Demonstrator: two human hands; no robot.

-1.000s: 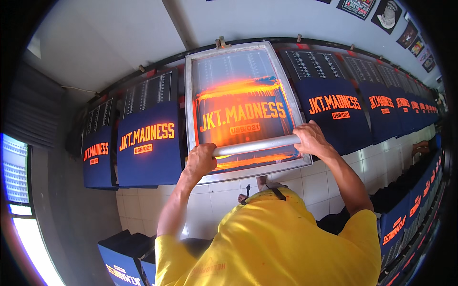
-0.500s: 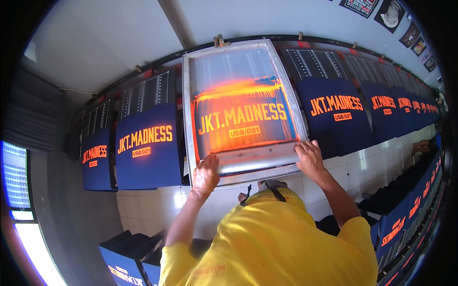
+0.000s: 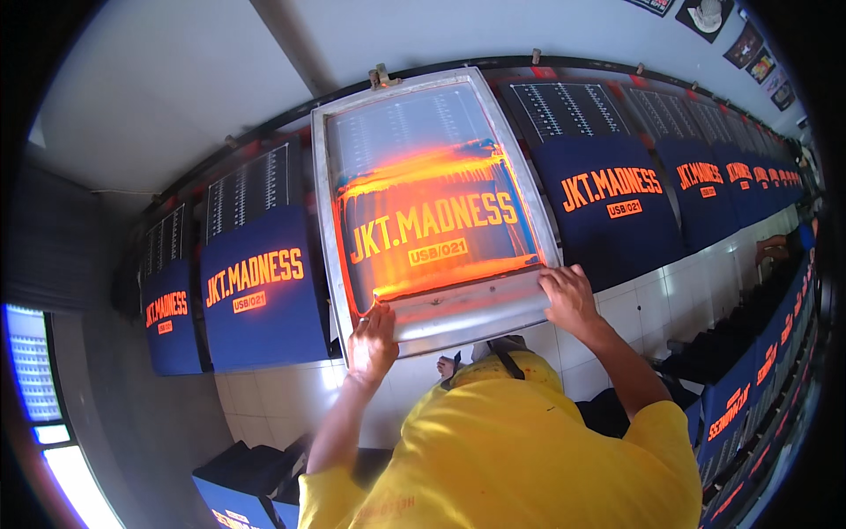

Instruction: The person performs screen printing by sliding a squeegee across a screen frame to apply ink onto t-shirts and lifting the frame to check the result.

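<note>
A metal-framed printing screen (image 3: 328, 220) lies on a dark blue shirt, its mesh smeared with orange ink around orange lettering. A long silver squeegee (image 3: 467, 309) rests across the screen's near edge. My left hand (image 3: 372, 344) grips the squeegee's left end and my right hand (image 3: 571, 298) grips its right end. Both forearms reach up from a yellow-shirted body at the bottom of the view.
Dark blue shirts with orange print sit on boards to the left (image 3: 260, 286) and right (image 3: 612, 198) in a long row along a white tiled bench (image 3: 282, 397). Folded blue shirts (image 3: 242, 485) are stacked lower left. Another person's hand (image 3: 774, 249) shows far right.
Both hands have drawn the squeegee from the middle of the screen down to its near edge, leaving the orange lettering exposed.
</note>
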